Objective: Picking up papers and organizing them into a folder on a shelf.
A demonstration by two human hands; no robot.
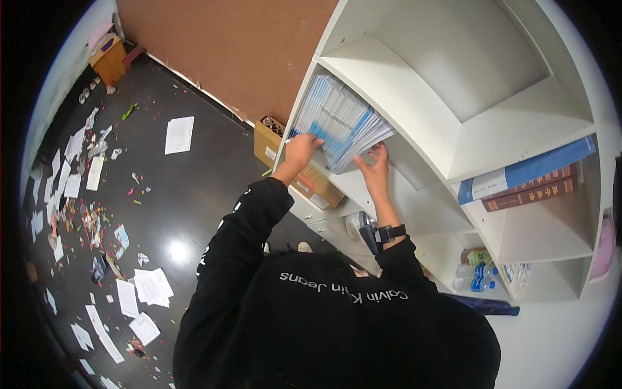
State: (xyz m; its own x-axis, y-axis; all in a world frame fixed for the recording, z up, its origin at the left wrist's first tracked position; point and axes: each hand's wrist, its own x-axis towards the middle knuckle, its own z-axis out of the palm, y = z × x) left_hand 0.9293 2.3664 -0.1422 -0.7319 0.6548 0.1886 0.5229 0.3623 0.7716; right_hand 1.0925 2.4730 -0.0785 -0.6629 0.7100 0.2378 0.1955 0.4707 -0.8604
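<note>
A row of thin blue-and-white booklets (pixel 337 117) stands packed in a compartment of the white shelf unit, its right end leaning and fanning out. My left hand (pixel 302 150) is at the near left of the row, fingers bent against the booklets' lower edges and closed on them; part of its fingers is hidden. At the leaning right end is my right hand (pixel 374 167), its thumb and fingers apart, with the thumb at the edge of the outermost booklets. A black wrist device (pixel 376 236) is strapped on my right forearm.
The white shelf unit (pixel 414 78) curves across the right, with thick blue and brown books (pixel 531 185) and water bottles (pixel 479 277) on lower shelves. Cardboard boxes (pixel 264 139) stand at its left side. Scattered papers (pixel 152 285) and scraps litter the dark floor at left.
</note>
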